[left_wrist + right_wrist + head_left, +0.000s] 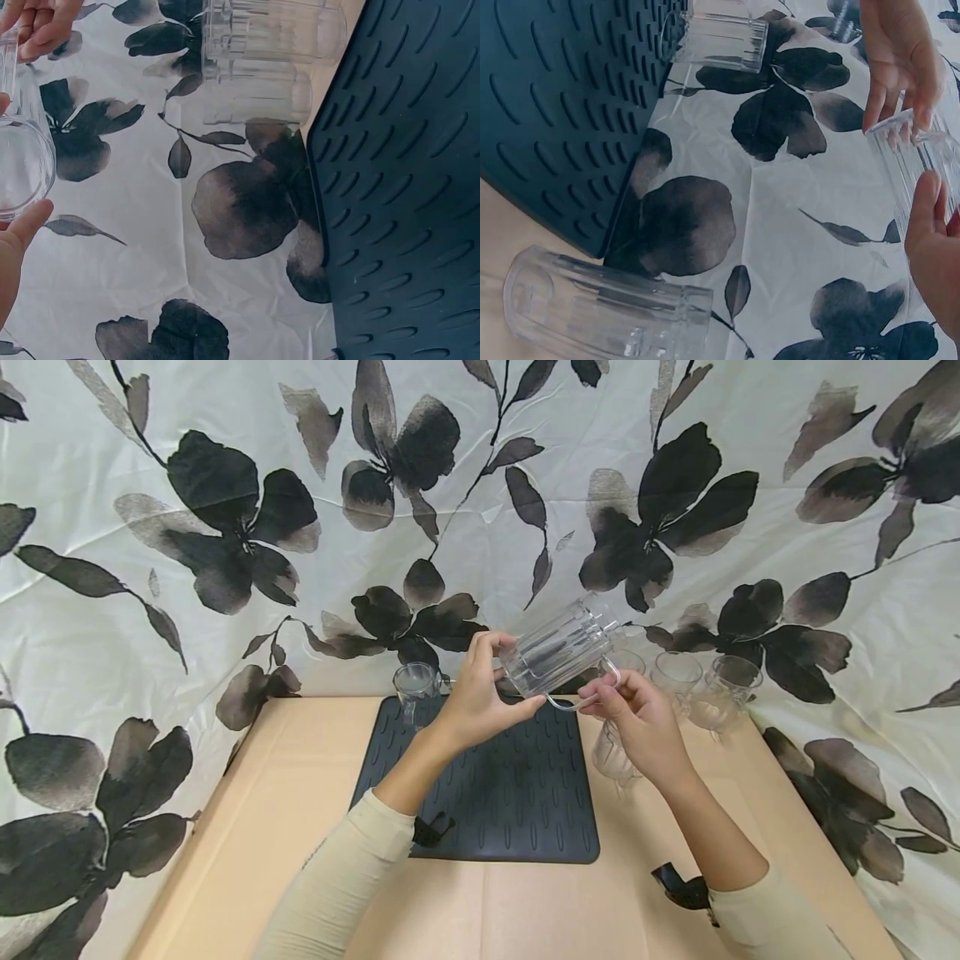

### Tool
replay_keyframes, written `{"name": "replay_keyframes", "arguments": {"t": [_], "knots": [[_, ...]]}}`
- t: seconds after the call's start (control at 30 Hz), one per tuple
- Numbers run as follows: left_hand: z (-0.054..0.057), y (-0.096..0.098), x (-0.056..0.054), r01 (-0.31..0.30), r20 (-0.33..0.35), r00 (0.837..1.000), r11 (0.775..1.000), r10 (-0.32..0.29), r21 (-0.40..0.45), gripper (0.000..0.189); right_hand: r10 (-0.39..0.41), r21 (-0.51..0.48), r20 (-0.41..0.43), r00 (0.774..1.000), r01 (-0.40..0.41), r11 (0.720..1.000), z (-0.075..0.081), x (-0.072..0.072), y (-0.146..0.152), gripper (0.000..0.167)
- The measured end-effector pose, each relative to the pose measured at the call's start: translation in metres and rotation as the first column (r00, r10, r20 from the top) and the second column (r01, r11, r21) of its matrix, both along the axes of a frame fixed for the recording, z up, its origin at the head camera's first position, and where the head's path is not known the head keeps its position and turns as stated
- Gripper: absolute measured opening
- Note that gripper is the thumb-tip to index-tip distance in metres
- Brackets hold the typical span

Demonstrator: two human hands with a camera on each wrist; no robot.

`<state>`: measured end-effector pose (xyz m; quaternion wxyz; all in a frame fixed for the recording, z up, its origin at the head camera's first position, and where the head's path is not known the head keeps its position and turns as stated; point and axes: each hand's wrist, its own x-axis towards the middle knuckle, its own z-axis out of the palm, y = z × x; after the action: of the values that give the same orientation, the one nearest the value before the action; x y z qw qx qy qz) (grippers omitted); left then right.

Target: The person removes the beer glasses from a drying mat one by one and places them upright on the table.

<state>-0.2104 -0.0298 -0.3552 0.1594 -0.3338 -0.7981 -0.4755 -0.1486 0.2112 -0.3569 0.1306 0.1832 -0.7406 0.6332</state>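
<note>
A clear ribbed glass mug (558, 647) is held up over the far part of the dark mat, tilted with its base low to the left. My left hand (480, 693) grips the base end, thumb below and fingers above. On the other side, my right hand (641, 722) pinches the mug's handle (613, 673) between thumb and fingers. In the right wrist view, both hands meet around the mug (900, 169). The left wrist view catches its round base (22, 169) at the edge, with the left thumb against the rim of the base.
A ridged black mat (510, 802) lies on the tan tabletop (300, 827). One clear mug (417, 685) stands at the mat's back left. Several more mugs, including one front mug (613, 753), stand right of the mat. Floral cloth (525, 527) hangs behind the table.
</note>
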Motion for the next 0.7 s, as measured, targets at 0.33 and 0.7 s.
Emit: {"name": "replay_keyframes", "arguments": {"t": [0.33, 0.7], "knots": [[-0.0014, 0.0003, 0.0009, -0.005, -0.015, 1.000, 0.999, 0.005, -0.034, 0.081, 0.103, -0.172, 0.020, 0.994, -0.098, 0.980, 0.0035, 0.0039, -0.0043, 0.010], [0.0052, 0.0040, 0.0045, -0.020, -0.058, 0.998, 0.993, 0.013, -0.118, 0.085, 0.118, -0.208, -0.026, 0.993, -0.121, 0.971, 0.0078, 0.0045, 0.0042, 0.011]]}}
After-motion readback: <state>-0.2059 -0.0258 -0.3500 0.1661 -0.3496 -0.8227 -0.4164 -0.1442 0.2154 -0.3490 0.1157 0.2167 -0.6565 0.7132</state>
